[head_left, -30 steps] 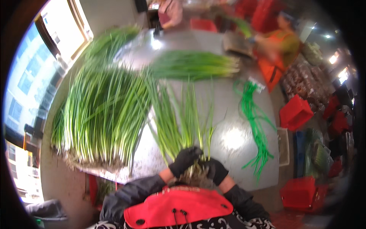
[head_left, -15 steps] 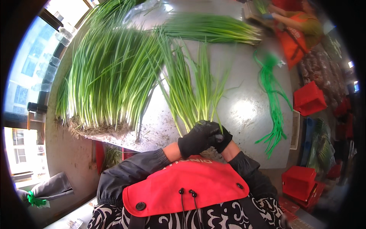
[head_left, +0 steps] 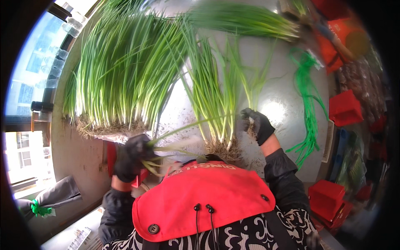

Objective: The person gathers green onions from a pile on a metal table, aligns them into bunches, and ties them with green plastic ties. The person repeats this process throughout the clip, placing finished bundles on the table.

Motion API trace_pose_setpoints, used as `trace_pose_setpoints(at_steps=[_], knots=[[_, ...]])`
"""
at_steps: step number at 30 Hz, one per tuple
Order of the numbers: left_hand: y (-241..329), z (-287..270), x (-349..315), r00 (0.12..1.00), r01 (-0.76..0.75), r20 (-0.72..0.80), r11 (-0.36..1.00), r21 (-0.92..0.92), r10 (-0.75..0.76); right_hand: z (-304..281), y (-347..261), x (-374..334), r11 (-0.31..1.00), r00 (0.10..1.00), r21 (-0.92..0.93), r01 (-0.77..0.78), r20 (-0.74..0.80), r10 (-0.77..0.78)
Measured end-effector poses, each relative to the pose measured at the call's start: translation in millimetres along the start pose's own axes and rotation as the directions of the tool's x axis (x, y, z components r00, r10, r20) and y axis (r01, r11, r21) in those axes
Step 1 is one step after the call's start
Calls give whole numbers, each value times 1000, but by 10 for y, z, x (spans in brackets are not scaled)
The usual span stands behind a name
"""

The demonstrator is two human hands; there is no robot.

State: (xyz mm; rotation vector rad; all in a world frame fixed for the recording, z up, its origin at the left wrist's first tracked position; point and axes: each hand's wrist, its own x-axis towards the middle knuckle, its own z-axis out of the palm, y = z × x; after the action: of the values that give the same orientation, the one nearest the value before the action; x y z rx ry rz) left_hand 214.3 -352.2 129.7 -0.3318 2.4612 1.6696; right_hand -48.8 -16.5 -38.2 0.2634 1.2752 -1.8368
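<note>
The work looks partway along, judging by how the onions lie on the counter (head_left: pixel 175 108). The left hand (head_left: pixel 132 156) is out beyond the counter's near edge, its grip pressed together around a few loose, pale leaves (head_left: pixel 164 148); motion blur hides the exact finger placement. The right hand (head_left: pixel 260 127) is over the counter, its grip pinching a few stalks (head_left: pixel 252 93) near their root end, with the green tops pointing away from the wearer.

Between the hands, just beyond the red apron (head_left: pixel 204 200), a small bunch (head_left: pixel 216 98) lies with its roots toward the wearer. It seems to be a portion set apart from the big pile (head_left: pixel 121 75) to its left, though the tops of the two meet. Roots and soil cling to both, so no trimming shows there. The stalks in the right hand lie beside the small bunch, apart from it at the root end.

What is left appears to be most of it: the big pile is thick and wide. At the far side another bunch (head_left: pixel 246 18) lies crosswise, white ends to the right; whether it is finished cannot be told. The green ties (head_left: pixel 307 100) lie loose on the right, and none shows around the small bunch.
</note>
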Motion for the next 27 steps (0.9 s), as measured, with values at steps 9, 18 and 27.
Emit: trace_pose_setpoints(at_steps=[9,18,27], knots=[[-1331,-1942,-1761,561,814,-660,188,550,-500,-54,268,-113,960,984,-277,37,-160,-84],[-1017,-513,-130,953,183,-304,824,536,-14,7,775,156,711,941,-698,81,-182,-286],[-317,1045,1076,964,-265,51,908,326,262,32,22,-475,998,999,-49,-44,21,45]])
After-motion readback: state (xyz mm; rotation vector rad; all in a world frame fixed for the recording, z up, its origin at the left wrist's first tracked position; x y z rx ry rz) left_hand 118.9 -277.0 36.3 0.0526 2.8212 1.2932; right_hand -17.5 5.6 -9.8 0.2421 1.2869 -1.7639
